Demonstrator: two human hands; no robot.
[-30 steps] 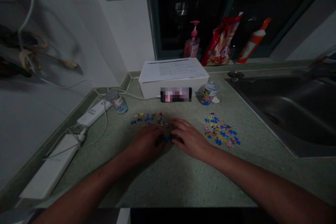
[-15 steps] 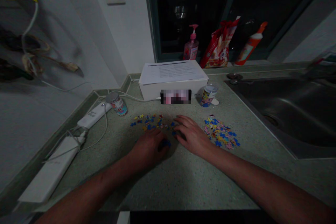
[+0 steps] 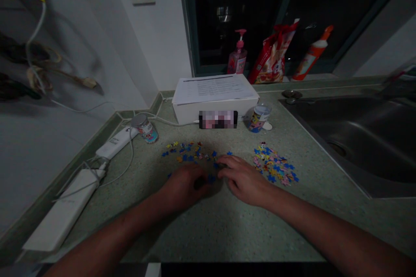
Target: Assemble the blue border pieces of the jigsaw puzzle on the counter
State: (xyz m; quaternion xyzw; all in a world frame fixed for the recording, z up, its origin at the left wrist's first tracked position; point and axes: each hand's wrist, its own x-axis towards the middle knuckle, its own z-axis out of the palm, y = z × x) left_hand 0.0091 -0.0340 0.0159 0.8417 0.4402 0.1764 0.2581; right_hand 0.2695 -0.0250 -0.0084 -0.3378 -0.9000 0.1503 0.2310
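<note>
Small jigsaw puzzle pieces in blue, yellow and pink lie on the countertop in two groups. My left hand (image 3: pixel 185 184) is curled at the near side of the left group, thumb and forefinger bent toward each other. A blue puzzle piece (image 3: pixel 211 178) shows at its fingertips; other fingers are hidden. My right hand (image 3: pixel 245 178) faces it from the right, fingers bent and a little apart, close to the same piece and another blue piece (image 3: pixel 216 165). A single blue piece (image 3: pixel 229 153) lies beyond the right fingers. The larger pile of puzzle pieces (image 3: pixel 274 164) is right of that hand.
Behind the pieces stand a phone (image 3: pixel 218 119) against a white box (image 3: pixel 185 112), a clear-lidded can (image 3: pixel 259 117) and a lidded jar (image 3: pixel 145 128). Power strips (image 3: pixel 66 207) with cables line the left wall. A sink (image 3: pixel 357 138) is on the right.
My right hand has drawn back toward me, its fingers curling, uncovering a blue piece. My left hand has shifted slightly left and nearer.
</note>
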